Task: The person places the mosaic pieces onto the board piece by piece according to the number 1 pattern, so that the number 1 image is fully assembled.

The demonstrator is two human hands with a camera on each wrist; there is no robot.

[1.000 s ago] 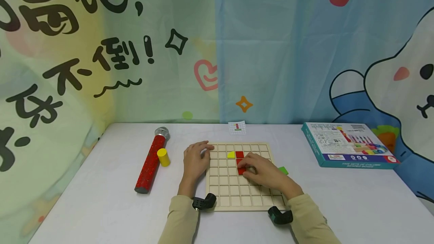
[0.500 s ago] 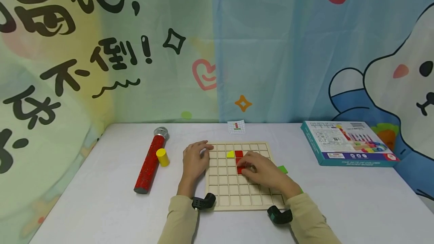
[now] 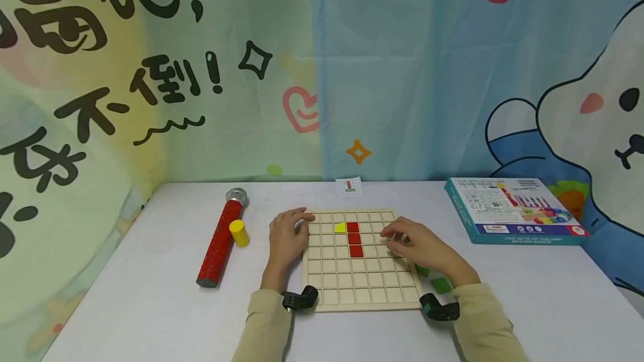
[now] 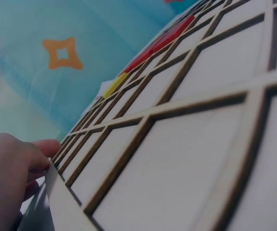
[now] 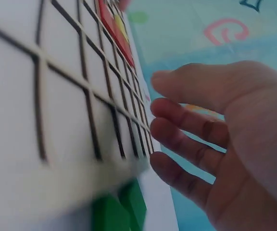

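A wooden grid board point(image 3: 327, 282) lies on the white table. In its cells sit several red squares point(image 3: 355, 239) in a column, with a yellow piece point(image 3: 340, 228) beside the top one. My left hand point(image 3: 288, 239) rests at the board's far left corner, fingertips touching the edge point(image 4: 61, 192). My right hand point(image 3: 420, 243) hovers over the board's right side. Its fingers are loosely bent and apart, holding nothing, as the right wrist view shows point(image 5: 225, 125). Two green pieces point(image 3: 441, 285) lie off the board's right edge, one partly under that hand.
Left of the board lie a red microphone point(image 3: 220, 244) and an upright yellow cylinder point(image 3: 238, 233). Behind the board is a small pattern card point(image 3: 349, 187). A teal game box point(image 3: 515, 211) lies at the back right. A printed curtain hangs behind the table.
My right hand has let go of the lowest red square and moved right, baring the red column and the second green piece. The left hand stays at the corner.
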